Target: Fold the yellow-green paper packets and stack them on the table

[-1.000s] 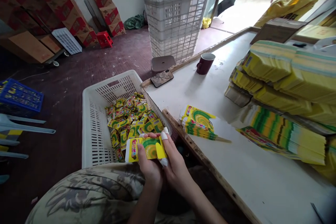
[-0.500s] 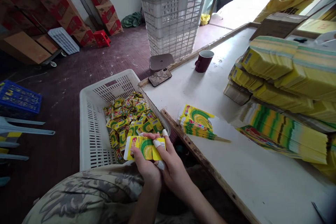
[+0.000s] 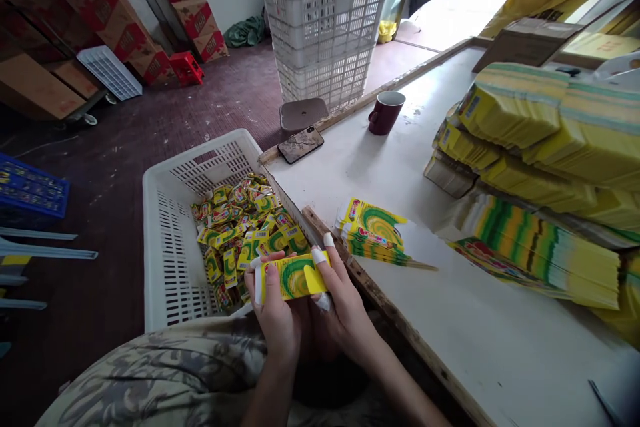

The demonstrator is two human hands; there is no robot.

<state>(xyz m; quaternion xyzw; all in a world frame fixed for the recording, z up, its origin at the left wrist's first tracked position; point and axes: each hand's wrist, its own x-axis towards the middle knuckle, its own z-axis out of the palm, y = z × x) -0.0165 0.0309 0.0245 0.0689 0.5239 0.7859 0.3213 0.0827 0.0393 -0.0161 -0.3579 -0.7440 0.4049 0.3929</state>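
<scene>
Both hands' fingers [image 3: 320,260] (some taped) close around a yellow-green carton [image 3: 293,275].

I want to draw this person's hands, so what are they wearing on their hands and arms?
No gloves and no sleeves in view: both forearms are bare. The right hand has small white caps or tape wraps on some fingertips. The left hand shows a white wrap too, on one finger at least. No watch or rings show.
</scene>
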